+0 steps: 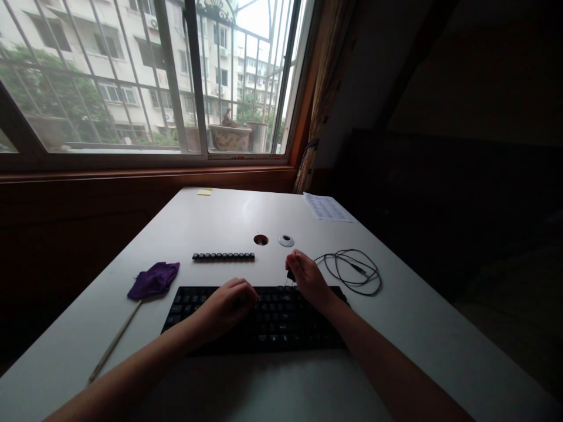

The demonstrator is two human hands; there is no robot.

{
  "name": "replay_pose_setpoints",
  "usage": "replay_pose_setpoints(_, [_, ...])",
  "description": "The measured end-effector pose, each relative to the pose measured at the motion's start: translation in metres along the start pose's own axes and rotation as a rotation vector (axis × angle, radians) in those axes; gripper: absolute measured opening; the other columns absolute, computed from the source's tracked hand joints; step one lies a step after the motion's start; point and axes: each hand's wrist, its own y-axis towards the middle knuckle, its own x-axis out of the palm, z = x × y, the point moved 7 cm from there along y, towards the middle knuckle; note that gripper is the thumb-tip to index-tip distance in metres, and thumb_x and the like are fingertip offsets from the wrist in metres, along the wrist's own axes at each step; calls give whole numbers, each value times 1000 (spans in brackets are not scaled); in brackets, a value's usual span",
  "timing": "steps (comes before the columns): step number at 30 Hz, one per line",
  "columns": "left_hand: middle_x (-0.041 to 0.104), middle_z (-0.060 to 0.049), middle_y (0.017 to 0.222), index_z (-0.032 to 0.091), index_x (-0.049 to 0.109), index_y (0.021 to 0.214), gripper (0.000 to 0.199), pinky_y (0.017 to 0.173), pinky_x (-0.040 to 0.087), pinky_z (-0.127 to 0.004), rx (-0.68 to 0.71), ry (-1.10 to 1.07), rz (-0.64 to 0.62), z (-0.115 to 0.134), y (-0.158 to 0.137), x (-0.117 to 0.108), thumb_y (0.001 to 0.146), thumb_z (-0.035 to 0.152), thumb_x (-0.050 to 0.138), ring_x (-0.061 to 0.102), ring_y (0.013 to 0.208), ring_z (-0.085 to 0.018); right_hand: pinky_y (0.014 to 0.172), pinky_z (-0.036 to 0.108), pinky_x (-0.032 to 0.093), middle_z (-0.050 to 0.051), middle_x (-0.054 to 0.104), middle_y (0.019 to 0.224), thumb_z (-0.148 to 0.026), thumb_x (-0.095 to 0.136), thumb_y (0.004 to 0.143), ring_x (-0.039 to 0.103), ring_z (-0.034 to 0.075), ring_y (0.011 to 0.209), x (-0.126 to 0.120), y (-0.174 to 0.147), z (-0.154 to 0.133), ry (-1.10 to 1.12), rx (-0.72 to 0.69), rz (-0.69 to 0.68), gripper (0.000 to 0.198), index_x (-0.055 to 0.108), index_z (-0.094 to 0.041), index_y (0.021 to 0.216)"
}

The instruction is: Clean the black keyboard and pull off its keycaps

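A black keyboard (pixel 272 325) lies on the white table in front of me. My left hand (pixel 233 302) rests over its left-centre part with the fingers curled in; what they hold, if anything, is hidden. Above the upper right keys, my right hand (pixel 305 275) is closed around a keycap puller (pixel 290 275). Its dark handle shows beside the fingers, and thin wire prongs point down at the top key rows. Behind the keyboard, several loose black keycaps (pixel 223 256) stand in a straight row.
A coiled black cable (pixel 367 287) lies to the right. On the left are a purple cloth (pixel 153 280) and a thin stick (pixel 115 341). Farther back are a round table hole (pixel 261 240), a white ring-shaped cover (pixel 286 240), printed paper (pixel 329 208) and a yellow note (pixel 204 191).
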Motion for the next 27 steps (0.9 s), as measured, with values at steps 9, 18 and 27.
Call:
replay_pose_setpoints(9, [64,-6,108,21,58,102,20,93,49,-38,51,282,-27,6,-3,12,89,6,54,53,103,-23,65,28,42,-1,51,72,-38,47,100,51,14,63,-8,-17,2,-23,-61,117,29,53,-20,77])
replay_pose_setpoints(18, [64,-6,109,21,58,108,25,92,50,-40,1,373,-41,1,-4,14,87,8,57,54,102,-24,68,29,46,1,55,74,-43,45,100,55,15,67,5,-16,10,-22,-44,38,32,55,-21,78])
replay_pose_setpoints(27, [65,-6,107,21,59,108,24,91,50,-40,-24,379,-29,-1,-4,13,87,10,60,54,100,-25,72,31,47,3,63,75,-43,45,100,59,17,70,9,-16,7,-42,-44,0,33,58,-21,79])
